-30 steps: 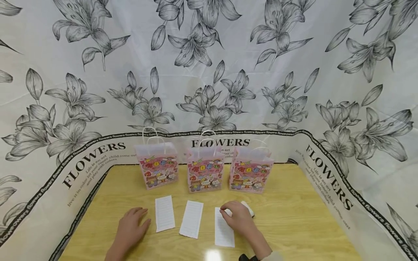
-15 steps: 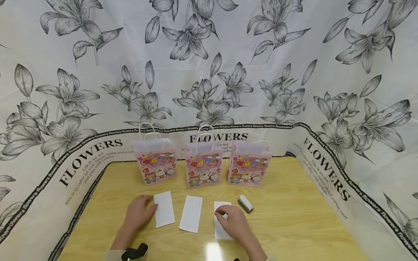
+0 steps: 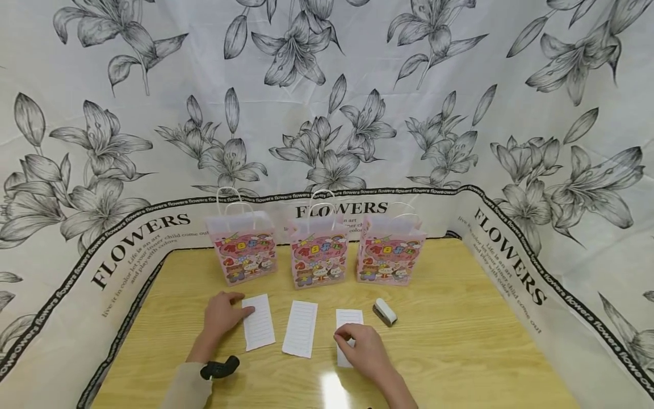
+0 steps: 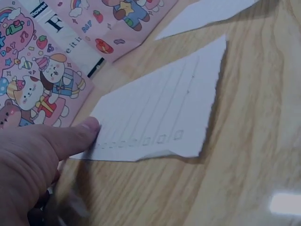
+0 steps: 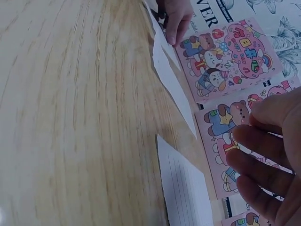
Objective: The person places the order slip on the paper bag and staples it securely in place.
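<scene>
Three white lined paper slips lie in a row on the wooden table. My left hand (image 3: 222,315) is at the left slip (image 3: 259,326), its thumb (image 4: 80,136) resting on the paper near one edge; its other fingers are mostly hidden in the left wrist view. Small printed boxes line that slip, and one side is torn ragged. Over the right slip (image 3: 349,316) hovers my right hand (image 3: 365,346), fingers (image 5: 256,165) loosely bent with nothing between them. Between both hands lies the middle slip (image 3: 300,329), untouched.
Behind the slips stand three pink cartoon gift bags with white handles: left (image 3: 247,255), middle (image 3: 319,258) and right (image 3: 390,258). A small white and grey stapler (image 3: 385,312) lies right of the right slip. Floral cloth (image 3: 327,136) walls the table's back and sides.
My left hand has moved forward and right from bare table onto the left slip. The right hand has shifted slightly left and down, uncovering the stapler. The head view has tilted a little.
</scene>
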{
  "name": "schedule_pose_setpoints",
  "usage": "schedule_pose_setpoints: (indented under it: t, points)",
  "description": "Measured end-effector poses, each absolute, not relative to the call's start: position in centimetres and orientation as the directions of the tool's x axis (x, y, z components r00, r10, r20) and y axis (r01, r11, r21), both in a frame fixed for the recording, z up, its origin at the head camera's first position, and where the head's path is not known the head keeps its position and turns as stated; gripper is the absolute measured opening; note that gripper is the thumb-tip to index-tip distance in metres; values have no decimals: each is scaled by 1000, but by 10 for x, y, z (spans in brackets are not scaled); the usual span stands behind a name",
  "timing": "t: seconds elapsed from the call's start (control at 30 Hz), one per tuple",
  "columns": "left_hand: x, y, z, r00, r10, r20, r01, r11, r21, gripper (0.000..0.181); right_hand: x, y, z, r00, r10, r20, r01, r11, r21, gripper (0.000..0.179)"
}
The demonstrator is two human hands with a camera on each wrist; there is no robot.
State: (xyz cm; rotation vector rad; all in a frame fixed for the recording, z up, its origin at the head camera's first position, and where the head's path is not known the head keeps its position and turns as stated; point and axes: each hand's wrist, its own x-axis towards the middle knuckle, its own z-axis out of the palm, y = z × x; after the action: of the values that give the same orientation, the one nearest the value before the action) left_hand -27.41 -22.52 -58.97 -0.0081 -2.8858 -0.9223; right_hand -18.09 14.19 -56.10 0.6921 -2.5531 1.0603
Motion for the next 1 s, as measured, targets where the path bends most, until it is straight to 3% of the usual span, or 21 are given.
schedule_pose_setpoints:
  t: [0.53,0.83,1.0]
  points:
    - [-277,-226,-601,-987,-94,131,21,734,678,42,-185,130,-562,-854,-366,369,-519,571,-636,4]
    - [-280,-230,-596,-981,-108,162,49,668,743,13,-193,129,-549,-854,-399,333,-516,569,-641,5]
    - [-278,-235,-599,-977,-130,167,58,598,799,10,-197,130,-543,-837,-455,305,-536,566,-626,4]
